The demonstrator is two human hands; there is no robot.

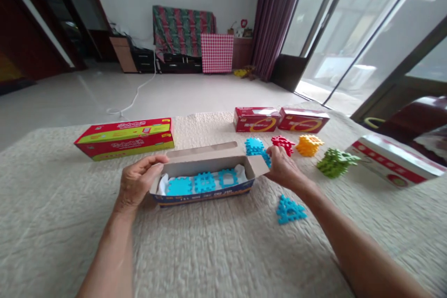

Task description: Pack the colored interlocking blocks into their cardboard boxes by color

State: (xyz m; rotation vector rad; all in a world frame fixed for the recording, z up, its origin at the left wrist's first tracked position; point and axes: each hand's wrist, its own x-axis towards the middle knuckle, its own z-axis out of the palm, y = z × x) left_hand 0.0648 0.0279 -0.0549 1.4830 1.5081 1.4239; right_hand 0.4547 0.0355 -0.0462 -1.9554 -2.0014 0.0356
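An open blue box (209,197) stands before me, lined with white material, with blue interlocking pieces (205,182) laid in a row inside. My left hand (138,179) grips the box's left end, thumb and fingers closed on its edge. Beyond the box's right flap, my right hand (282,166) has its fingers closed at the stacked blue pieces (254,145); whether a piece is between them is hidden. Red pieces (284,144), yellow pieces (309,145) and green pieces (334,163) are stacked farther right. Blue triangular pieces (290,210) lie near my right forearm.
A red and green box (127,138) lies at the back left of the textured cover (195,251). Two red boxes (256,119) stand at the back, and a white and red box (398,160) lies at the far right.
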